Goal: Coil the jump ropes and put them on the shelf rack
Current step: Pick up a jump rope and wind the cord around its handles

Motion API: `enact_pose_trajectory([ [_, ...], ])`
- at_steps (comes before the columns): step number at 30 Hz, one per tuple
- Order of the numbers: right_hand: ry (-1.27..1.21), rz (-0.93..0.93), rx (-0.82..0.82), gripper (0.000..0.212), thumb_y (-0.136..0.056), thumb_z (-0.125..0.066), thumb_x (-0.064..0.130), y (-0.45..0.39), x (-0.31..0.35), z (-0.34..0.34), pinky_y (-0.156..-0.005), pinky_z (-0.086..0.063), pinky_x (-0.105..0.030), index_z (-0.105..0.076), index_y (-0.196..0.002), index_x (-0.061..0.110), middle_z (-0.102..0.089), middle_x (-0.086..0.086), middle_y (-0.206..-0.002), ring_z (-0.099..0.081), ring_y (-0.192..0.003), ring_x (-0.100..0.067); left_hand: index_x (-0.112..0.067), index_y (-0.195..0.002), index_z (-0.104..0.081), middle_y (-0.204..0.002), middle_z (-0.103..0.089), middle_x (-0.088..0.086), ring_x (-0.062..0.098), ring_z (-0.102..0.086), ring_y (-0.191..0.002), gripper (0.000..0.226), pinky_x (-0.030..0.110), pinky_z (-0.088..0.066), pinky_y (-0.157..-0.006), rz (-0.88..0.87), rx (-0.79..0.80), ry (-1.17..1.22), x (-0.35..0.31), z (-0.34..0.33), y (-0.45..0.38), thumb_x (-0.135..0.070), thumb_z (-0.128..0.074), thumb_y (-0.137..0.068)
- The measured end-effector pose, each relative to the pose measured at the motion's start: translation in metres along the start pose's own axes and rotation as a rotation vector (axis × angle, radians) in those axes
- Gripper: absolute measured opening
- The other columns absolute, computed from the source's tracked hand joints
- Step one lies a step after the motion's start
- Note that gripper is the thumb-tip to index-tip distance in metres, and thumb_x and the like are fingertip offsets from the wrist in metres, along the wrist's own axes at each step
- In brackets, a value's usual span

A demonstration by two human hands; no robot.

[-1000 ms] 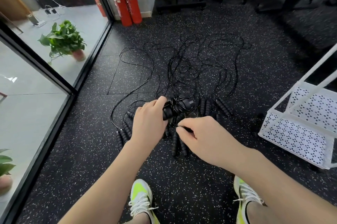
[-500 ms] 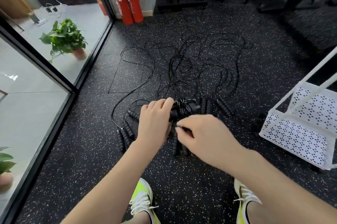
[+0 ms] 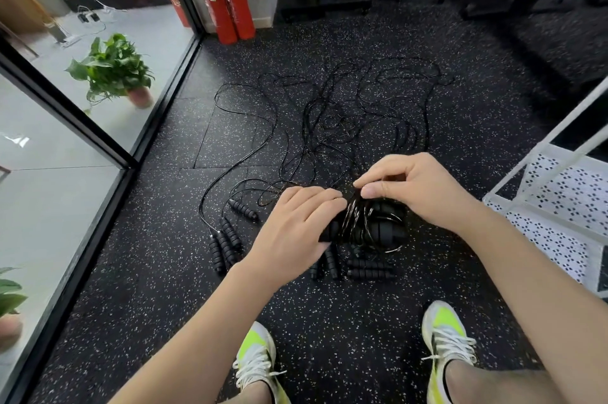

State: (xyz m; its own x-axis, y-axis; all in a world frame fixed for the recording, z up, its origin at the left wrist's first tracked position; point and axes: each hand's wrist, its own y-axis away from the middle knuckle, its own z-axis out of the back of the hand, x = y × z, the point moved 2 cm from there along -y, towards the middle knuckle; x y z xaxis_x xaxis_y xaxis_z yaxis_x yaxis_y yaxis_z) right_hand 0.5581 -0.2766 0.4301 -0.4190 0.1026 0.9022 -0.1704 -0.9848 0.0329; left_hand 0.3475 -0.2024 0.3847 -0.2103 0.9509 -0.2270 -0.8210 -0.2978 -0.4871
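Plant [image 3: 113, 69] behind glass at left. Loose handles [image 3: 225, 240] on floor [image 3: 158, 272], mid-left, w/ cords [image 3: 332, 120] tangled twd the far edge. L hand [image 3: 296, 222] grips the coiled rope [image 3: 371, 226] by its handles, held above floor at center. R hand [image 3: 418, 189] pinches a cord strand atop the coil. More handles [image 3: 368, 268] lie under it. White rack [image 3: 559, 206] at right edge, apart from coil.
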Motion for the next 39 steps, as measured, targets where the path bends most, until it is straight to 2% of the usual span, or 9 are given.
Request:
enact_pose_trajectory([
  [4,-0.452,-0.144,0.117,0.010,-0.084,-0.072,0.009,0.002,-0.018,-0.008,-0.063,-0.054,-0.017,-0.079,-0.090,0.010,-0.077,-0.004,-0.082,-0.071,-0.072,-0.008,-0.012,-0.123,-0.055,-0.127,-0.069,0.007,0.029,-0.062,-0.117,0.062,0.047,-0.048,-0.096,-0.036,-0.048,0.023,-0.007,0.007,-0.001,0.000,-0.084,-0.069],
  [8,-0.607,-0.189,0.102,0.016,-0.079,-0.076,0.015,0.003,-0.032,-0.033,-0.075,-0.059,-0.033,-0.076,-0.093,0.007,-0.075,-0.012,-0.094,-0.070,-0.084,-0.021,-0.022,-0.120,-0.049,-0.124,-0.069,0.000,0.013,-0.056,-0.117,0.063,0.035,-0.043,-0.100,0.235,-0.171,0.120,-0.014,0.016,-0.005,-0.002,-0.081,-0.069],
  [11,-0.481,-0.266,0.127,0.014,-0.101,-0.060,0.018,0.008,-0.038,-0.059,-0.076,-0.059,-0.039,-0.072,-0.101,0.012,-0.075,-0.008,-0.090,-0.068,-0.081,-0.028,-0.024,-0.117,-0.051,-0.120,-0.070,-0.003,0.009,-0.052,-0.114,0.062,0.038,-0.045,-0.097,0.460,-0.246,0.121,-0.009,0.023,-0.013,-0.003,-0.085,-0.069],
  [14,-0.246,-0.272,0.272,0.020,-0.108,-0.044,0.019,0.018,-0.030,-0.088,-0.073,-0.058,-0.036,-0.060,-0.121,0.020,-0.076,-0.003,-0.094,-0.074,-0.079,-0.023,-0.013,-0.115,-0.065,-0.111,-0.073,0.000,0.015,-0.055,-0.108,0.050,0.043,-0.052,-0.091,0.470,-0.262,-0.002,0.000,0.026,-0.020,-0.004,-0.084,-0.070],
  [18,0.016,-0.219,0.246,0.028,-0.108,-0.040,0.026,0.029,-0.007,-0.105,-0.065,-0.057,-0.032,-0.044,-0.135,0.024,-0.072,0.003,-0.087,-0.066,-0.063,-0.012,-0.013,-0.115,-0.068,-0.115,-0.072,0.002,0.024,-0.063,-0.109,0.052,0.043,-0.053,-0.092,0.436,-0.200,-0.071,0.008,0.020,-0.020,-0.003,-0.086,-0.068],
  [26,0.242,-0.157,0.223,0.015,-0.103,-0.045,0.035,0.043,0.028,-0.099,-0.071,-0.055,-0.050,-0.051,-0.106,0.021,-0.067,-0.005,-0.084,-0.066,-0.070,-0.026,-0.007,-0.126,-0.069,-0.139,-0.058,0.021,0.035,-0.059,-0.112,0.065,0.055,-0.051,-0.098,0.421,-0.093,-0.053,0.016,0.001,-0.013,0.007,-0.087,-0.066],
  [31,0.422,-0.093,0.108,0.025,-0.105,-0.044,0.036,0.039,0.040,-0.073,-0.054,-0.045,-0.037,-0.060,-0.095,0.019,-0.065,0.000,-0.072,-0.060,-0.058,-0.020,-0.010,-0.125,-0.064,-0.127,-0.064,0.007,0.031,-0.054,-0.117,0.069,0.052,-0.049,-0.099,0.379,-0.001,-0.018,0.017,-0.001,-0.010,0.012,-0.083,-0.063],
  [35,0.658,0.017,0.009,0.022,-0.099,-0.052,0.046,0.034,0.048,-0.049,-0.068,-0.049,-0.032,-0.070,-0.103,0.033,-0.070,0.011,-0.081,-0.063,-0.075,-0.011,-0.012,-0.122,-0.064,-0.120,-0.068,0.000,0.028,-0.055,-0.112,0.065,0.052,-0.049,-0.092,0.313,0.040,-0.003,0.014,0.001,-0.009,0.008,-0.082,-0.063],
  [39,0.698,0.090,-0.082,0.025,-0.081,-0.069,0.063,0.024,0.045,-0.025,-0.073,-0.048,-0.030,-0.071,-0.092,0.041,-0.066,0.021,-0.081,-0.059,-0.081,0.000,-0.012,-0.121,-0.066,-0.121,-0.068,-0.002,0.026,-0.054,-0.115,0.053,0.050,-0.049,-0.093,0.207,0.069,0.017,0.013,-0.002,-0.005,-0.004,-0.084,-0.072],
])
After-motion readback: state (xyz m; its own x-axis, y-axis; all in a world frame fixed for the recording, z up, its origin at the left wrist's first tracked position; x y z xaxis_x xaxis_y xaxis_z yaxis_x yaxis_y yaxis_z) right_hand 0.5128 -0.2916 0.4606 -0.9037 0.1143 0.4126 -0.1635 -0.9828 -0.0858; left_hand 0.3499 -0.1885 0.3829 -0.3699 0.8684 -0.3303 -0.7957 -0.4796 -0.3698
